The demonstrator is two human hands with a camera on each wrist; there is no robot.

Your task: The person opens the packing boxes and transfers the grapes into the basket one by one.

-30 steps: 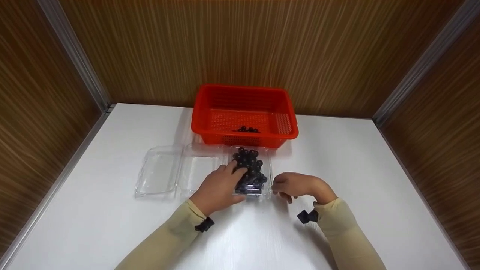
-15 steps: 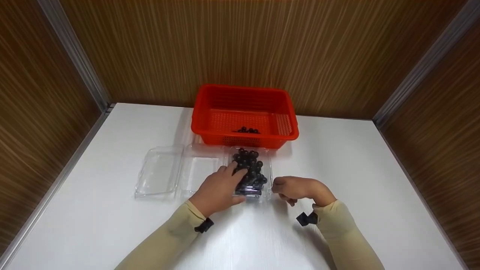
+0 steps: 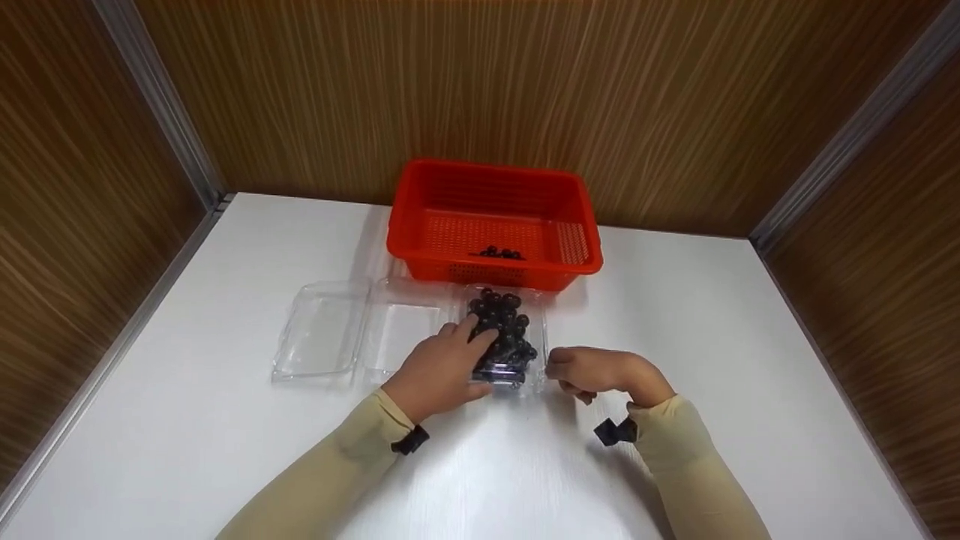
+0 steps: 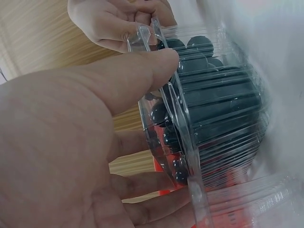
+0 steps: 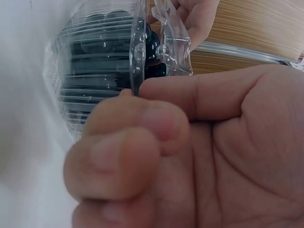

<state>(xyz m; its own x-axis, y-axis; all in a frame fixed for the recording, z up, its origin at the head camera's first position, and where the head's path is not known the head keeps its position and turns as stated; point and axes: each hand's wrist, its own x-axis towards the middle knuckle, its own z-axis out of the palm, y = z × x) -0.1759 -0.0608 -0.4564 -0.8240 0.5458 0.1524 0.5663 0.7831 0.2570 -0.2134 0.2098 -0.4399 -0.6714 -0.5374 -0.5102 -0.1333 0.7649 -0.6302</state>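
Seen from the grape-filled box point(image 3: 539, 319), the red basket point(image 3: 450, 259) bars twelve o'clock, the left hand point(image 3: 439, 367) eight and the right hand point(image 3: 604, 371) four. The tabletop point(image 3: 652, 266) leaves a way through at two.

Behind the bare left hand point(image 3: 435, 371) and right hand point(image 3: 606, 373), 2 pale-yellow sleeves point(image 3: 326, 472) carry small black blocks point(image 3: 617, 432) at their cuffs point(image 3: 664, 411).

We looked into a booth-like workspace. Wood-grain panels point(image 3: 480, 82) walled three sides of the white tabletop point(image 3: 697, 300), and grey metal-looking strips point(image 3: 161, 97) lined the corners.
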